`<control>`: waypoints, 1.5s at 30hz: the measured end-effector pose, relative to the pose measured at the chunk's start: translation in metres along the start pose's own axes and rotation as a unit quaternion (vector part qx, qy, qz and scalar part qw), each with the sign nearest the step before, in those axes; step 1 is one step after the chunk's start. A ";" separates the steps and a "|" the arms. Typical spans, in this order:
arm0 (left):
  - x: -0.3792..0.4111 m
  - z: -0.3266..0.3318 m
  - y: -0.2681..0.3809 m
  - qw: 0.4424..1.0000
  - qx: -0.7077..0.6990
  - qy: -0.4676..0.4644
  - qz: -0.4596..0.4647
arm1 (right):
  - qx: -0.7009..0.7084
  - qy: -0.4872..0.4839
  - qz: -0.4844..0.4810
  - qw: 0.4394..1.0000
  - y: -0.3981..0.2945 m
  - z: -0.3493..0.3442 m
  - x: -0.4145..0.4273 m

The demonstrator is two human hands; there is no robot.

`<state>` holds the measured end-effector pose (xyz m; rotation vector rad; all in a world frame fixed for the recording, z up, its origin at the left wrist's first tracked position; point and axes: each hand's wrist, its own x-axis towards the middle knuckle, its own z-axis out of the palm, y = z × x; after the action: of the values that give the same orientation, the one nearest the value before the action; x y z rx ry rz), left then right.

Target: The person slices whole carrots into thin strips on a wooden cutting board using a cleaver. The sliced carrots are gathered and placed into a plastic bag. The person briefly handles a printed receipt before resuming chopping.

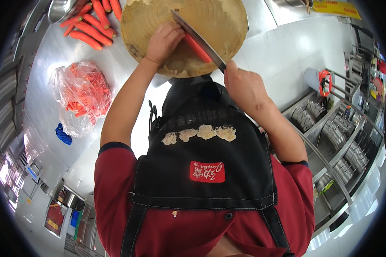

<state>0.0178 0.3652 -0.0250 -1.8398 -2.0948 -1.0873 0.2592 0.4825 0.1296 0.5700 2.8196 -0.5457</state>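
On the round wooden chopping block (193,69) lies a peeled carrot (197,49), with the blade of a kitchen knife (202,41) along its right side. My right hand (244,83) is closed around the knife's handle at the block's near right edge. The fingers of my left hand (165,40) are bent over the carrot's far end and hold it against the wood, close to the blade. Several whole peeled carrots (91,33) lie on the metal table to the left of the block. Nearer to me on that side is a clear plastic bag (80,96) full of cut carrot pieces.
A steel bowl (62,11) stands at the back left by the whole carrots. A crumpled blue cloth or glove (63,134) lies near the bag. Off to the right are a metal rack (333,135) with steel containers and a bucket (313,78) with a red liner.
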 end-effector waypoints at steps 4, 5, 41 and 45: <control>0.003 -0.001 0.002 1.000 -0.012 0.009 0.002 | 0.038 -0.053 0.031 0.997 -0.006 -0.001 0.018; 0.003 -0.002 0.003 1.000 -0.014 0.009 0.003 | 0.036 -0.068 0.039 0.996 -0.009 0.000 0.024; 0.004 -0.008 0.006 0.998 -0.029 0.050 -0.004 | 0.077 -0.044 0.067 0.994 0.009 0.028 0.064; 0.004 -0.011 0.009 0.998 -0.037 0.041 -0.017 | 0.053 -0.047 0.062 0.996 0.001 0.036 0.054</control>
<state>0.0211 0.3616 -0.0116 -1.7649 -2.0739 -1.2422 0.2161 0.4871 0.0817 0.7137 2.6578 -0.6818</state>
